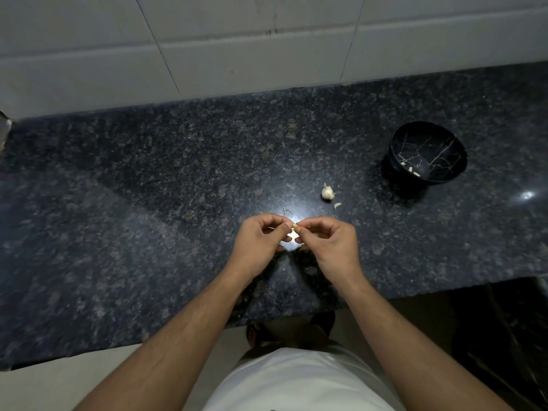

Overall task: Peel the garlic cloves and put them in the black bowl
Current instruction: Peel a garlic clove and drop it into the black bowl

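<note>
Both our hands, left hand and right hand, pinch one tiny clove over the surface; light, slippery, papery skin, so we'd grip its tips.

A dark speckled stone counter is seen below a wall of big white tiles. A pale floor and a white shirt are seen lower down.

Countertop: polished speckled dark stone, glossy, glare spots. Black bowl on it: glossy, pale marble-like veining. Wall tiles behind the countertop: smooth, pale, faint sheen. Garlic bulb left of the bowl: papery, matt.
</note>
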